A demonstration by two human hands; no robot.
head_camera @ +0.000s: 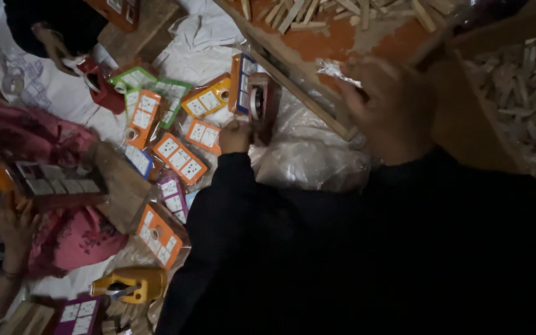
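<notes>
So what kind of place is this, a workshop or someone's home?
Probably an informal craft or packing workspace on the floor. Coloured card packs lie on white sheeting, wooden sticks are heaped nearby, and a tape dispenser sits at the left hand.

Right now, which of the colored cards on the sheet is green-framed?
The green-framed card at the top left of the spread, with a second green one overlapping beside it. The others are orange, blue or purple. The left hand is off to their right.

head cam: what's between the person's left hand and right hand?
In the head view, a dark red tape dispenser sits by the left hand; then crumpled clear plastic and a wooden strip run up to the right hand.
</notes>
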